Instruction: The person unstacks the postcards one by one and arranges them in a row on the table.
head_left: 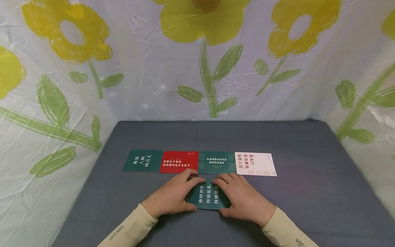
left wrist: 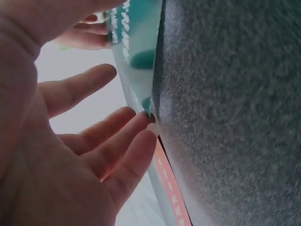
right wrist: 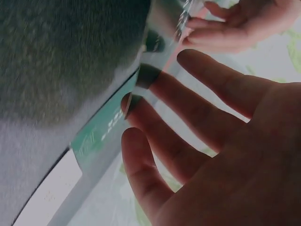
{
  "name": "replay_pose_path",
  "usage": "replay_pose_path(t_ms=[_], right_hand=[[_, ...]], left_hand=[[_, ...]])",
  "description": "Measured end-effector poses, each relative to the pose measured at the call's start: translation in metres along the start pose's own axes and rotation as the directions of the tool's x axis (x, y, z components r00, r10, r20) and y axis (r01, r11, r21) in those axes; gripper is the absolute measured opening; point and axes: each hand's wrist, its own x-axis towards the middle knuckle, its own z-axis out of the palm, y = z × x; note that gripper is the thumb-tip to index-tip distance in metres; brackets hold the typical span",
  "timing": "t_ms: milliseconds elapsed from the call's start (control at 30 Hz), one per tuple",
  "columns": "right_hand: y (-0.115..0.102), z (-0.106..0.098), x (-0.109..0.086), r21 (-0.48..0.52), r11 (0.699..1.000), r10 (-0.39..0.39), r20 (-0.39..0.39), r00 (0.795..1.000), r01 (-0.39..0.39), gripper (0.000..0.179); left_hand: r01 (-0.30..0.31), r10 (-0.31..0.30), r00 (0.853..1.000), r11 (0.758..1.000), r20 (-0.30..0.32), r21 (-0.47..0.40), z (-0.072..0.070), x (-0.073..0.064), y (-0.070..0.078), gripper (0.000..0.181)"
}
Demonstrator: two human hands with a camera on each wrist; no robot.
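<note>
A green card with lines of white writing lies before me on the grey table, below a row of cards. My left hand grips its left side, thumb at the near corner and fingers toward the far edge. On the opposite side, my right hand holds it in the same way, its thumb at the near right corner. In the right wrist view, the fingers reach along the edge of the green card. Whether other cards lie under it cannot be seen.
The row beyond my hands runs from a green card through a red card and another green card to a white card. A flower-printed cloth hangs behind the grey table.
</note>
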Motion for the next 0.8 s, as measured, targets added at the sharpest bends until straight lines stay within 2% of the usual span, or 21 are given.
replay_pose_path(t_ms=[133, 300, 567, 800], right_hand=[[0.005, -0.003, -0.006, 0.027, 1.0, 0.015, -0.013, 1.0, -0.014, 0.081], [0.021, -0.007, -0.015, 0.002, 0.999, 0.033, -0.054, 0.998, -0.033, 0.086], [0.076, -0.03, -0.045, -0.028, 0.992, 0.115, -0.125, 0.985, -0.12, 0.091], [0.132, -0.054, -0.073, 0.002, 0.973, 0.229, -0.1, 0.968, -0.23, 0.094]], left_hand=[[-0.017, 0.017, 1.0, 0.999, 0.0, 0.035, 0.002, 0.004, 0.004, 0.087], [-0.047, 0.049, 0.999, 0.996, -0.021, 0.075, -0.002, 0.023, 0.016, 0.09], [-0.137, 0.151, 0.987, 0.968, -0.05, 0.211, 0.001, 0.088, 0.059, 0.094], [-0.156, 0.171, 0.984, 0.956, -0.041, 0.249, 0.01, 0.161, 0.102, 0.097]])
